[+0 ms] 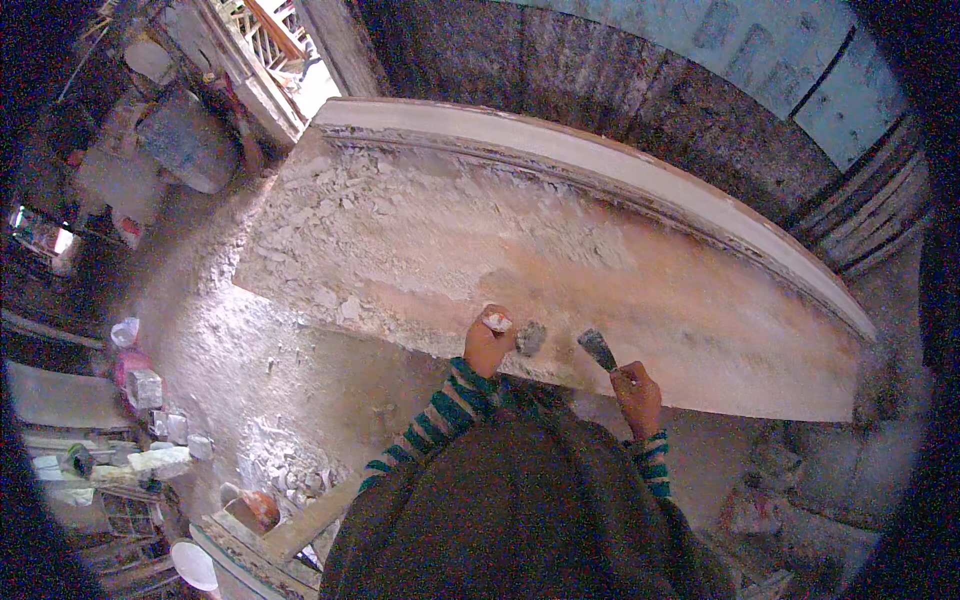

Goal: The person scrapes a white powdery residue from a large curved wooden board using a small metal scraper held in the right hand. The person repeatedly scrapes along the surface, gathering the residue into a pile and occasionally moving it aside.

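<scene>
My right hand is closed around the handle of a scraper, its dark, broad blade angled up and left over the tabletop. My left hand is closed on a small whitish lump that shows at its fingertips. Just right of that hand sits a grey clump; whether the fingers touch it, I cannot tell. Both hands are over the near edge of a wide, dusty work table. Flaky pale scraps cover its left part.
A raised pale ledge curves along the table's far side, below a dark wall. On the floor at left are white rubble, a white bowl and an orange-brown pot. A large grey container stands at the upper left.
</scene>
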### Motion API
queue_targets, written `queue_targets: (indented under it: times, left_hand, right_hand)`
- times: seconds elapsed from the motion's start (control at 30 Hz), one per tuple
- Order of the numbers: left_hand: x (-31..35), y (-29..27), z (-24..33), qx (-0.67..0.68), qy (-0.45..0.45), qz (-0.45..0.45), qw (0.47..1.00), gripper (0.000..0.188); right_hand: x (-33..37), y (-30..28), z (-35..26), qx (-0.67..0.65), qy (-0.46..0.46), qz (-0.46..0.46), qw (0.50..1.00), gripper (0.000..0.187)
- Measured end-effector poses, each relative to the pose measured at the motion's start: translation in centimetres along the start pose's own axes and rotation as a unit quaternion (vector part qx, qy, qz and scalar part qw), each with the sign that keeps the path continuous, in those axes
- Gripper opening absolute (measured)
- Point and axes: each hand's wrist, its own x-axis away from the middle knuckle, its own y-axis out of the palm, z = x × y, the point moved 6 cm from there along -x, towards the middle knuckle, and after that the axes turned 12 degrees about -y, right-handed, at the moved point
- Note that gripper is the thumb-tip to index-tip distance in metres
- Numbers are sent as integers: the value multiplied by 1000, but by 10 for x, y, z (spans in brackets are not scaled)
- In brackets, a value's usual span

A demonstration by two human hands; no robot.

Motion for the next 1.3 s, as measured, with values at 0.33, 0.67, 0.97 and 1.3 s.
queue_targets:
  times: [0.33, 0.67, 0.97, 1.3]
  left_hand:
    - [-29, -216, 23, -50, 258, 242, 934, 18]
    - [92, -200, 23, 77, 96, 359, 925, 17]
    - [129, -56, -29, 203, 87, 413, 884, 14]
    - [133, 139, -7, 98, 7, 94, 991, 19]
  right_hand:
    - [21, -14, 58, 41, -87, -156, 983, 25]
    - [-23, 71, 7, -25, -191, -206, 960, 33]
    - [-96, 59, -117, -62, -276, -195, 939, 36]
    - [-38, -72, 96, 65, -135, -172, 974, 32]
